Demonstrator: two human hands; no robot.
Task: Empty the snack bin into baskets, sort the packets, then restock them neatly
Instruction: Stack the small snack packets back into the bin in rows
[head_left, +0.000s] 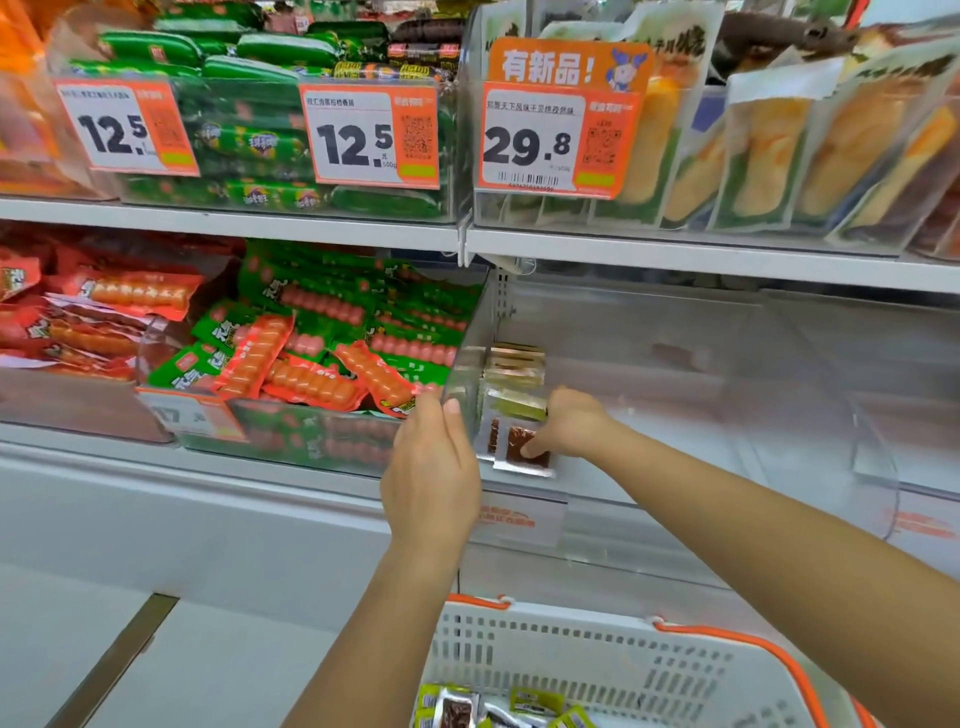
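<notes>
- Step in hand, by my reading: you are restocking, lining up packets (522, 415) in a row at the left end of the clear snack bin (675, 364) on the lower shelf.
- Right hand (569, 423): you are reaching into the bin, fingers curled down onto the front packet (527, 454), pressing or pinching it upright; a full grip cannot be confirmed.
- Left hand (434, 467): you are holding it flat, fingers straight, against the outside of the bin's left wall, gripping nothing.
- Basket (597, 654): sitting below your arms, white with orange handles, more packets (498, 709) lying inside.
- Next move: you are likely needing another packet from the basket, set behind or beside the row, keeping it standing.
- Surroundings: store shelving; the neighbouring bin (311, 353) is holding green and red sausage packs; price tags (369, 135) are reading 12.5 and 29.8 above.
</notes>
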